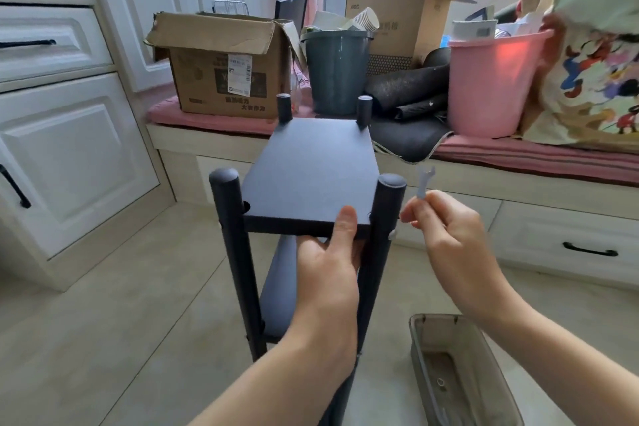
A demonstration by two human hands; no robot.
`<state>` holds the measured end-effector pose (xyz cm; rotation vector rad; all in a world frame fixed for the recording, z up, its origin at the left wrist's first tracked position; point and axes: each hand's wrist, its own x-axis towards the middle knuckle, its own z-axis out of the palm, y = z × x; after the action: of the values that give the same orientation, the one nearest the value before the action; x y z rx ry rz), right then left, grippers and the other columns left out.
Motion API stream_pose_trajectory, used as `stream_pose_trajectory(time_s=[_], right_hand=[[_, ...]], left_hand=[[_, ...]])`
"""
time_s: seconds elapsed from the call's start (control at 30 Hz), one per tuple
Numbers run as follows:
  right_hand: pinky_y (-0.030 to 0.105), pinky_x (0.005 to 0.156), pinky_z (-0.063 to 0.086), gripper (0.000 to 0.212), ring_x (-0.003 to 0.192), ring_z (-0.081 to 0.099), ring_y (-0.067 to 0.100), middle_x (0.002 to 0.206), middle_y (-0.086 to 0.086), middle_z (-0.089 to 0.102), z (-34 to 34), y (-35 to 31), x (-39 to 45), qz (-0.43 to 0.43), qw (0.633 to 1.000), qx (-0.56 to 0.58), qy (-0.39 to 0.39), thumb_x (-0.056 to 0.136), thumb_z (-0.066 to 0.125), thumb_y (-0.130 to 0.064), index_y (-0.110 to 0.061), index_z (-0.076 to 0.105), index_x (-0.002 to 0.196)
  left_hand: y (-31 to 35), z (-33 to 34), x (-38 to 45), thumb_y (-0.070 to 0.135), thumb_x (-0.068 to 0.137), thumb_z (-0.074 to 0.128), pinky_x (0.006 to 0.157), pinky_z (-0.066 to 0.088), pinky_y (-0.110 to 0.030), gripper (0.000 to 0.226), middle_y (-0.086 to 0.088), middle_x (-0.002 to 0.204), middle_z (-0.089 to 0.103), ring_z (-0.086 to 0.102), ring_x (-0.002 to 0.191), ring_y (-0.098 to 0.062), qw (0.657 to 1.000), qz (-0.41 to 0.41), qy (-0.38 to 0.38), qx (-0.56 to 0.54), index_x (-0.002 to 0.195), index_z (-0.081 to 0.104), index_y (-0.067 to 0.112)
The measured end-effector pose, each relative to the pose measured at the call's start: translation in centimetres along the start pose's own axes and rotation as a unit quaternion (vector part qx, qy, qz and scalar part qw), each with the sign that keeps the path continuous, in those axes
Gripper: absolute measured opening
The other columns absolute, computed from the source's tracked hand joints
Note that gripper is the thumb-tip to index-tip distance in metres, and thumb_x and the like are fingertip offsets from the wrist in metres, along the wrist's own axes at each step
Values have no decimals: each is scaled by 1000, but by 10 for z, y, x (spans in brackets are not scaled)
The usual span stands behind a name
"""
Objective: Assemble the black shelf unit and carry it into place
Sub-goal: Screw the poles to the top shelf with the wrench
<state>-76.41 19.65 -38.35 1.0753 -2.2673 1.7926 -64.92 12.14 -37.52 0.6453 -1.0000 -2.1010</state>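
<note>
My left hand [328, 263] grips the near edge of the black shelf unit [307, 176], thumb flat on the top board, the other fingers curled underneath (I can't see their tips). The unit stands upright on the tiled floor right in front of me. My right hand [456, 242] is just right of the near right post [387, 211], apart from it, fingertips pinched together on a small flat wrench [424, 181] pointing up. Below that wrist sits a clear tray [449, 339].
</note>
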Motion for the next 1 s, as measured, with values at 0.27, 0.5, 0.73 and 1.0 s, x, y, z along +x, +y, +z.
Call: stream_pose_trajectory(time_s=[0.27,0.5,0.73,1.0], right_hand=[[17,63,41,29,63,51,8,68,-6,58,-29,-19,-17,-76,993,32,79,97,43,-27,-15,55,74],[16,57,39,22,58,51,12,64,-9,54,-14,-27,-43,-163,986,-10,-41,96,48,-15,-13,60,77],[11,56,37,18,61,52,7,67,-20,53,6,-14,-58,-174,973,-73,-132,95,52,-17,-19,65,83],[42,57,43,27,61,53,29,64,7,53,31,-6,-58,-59,973,-74,-210,96,45,-28,-18,59,74]], left_hand=[[-29,29,2,32,102,57,88,49,-23,11,9,101,77,71,103,-9,995,-48,-54,71,105,64,24],[-11,-11,-7,40,97,58,84,54,-20,13,17,95,77,72,97,-3,954,65,-172,238,106,64,33],[28,-74,-15,30,98,63,75,61,-32,10,13,81,77,75,75,-7,879,229,-107,404,91,70,27],[61,-92,0,35,96,67,62,57,-37,22,6,64,69,71,61,-19,839,333,22,429,75,63,29]])
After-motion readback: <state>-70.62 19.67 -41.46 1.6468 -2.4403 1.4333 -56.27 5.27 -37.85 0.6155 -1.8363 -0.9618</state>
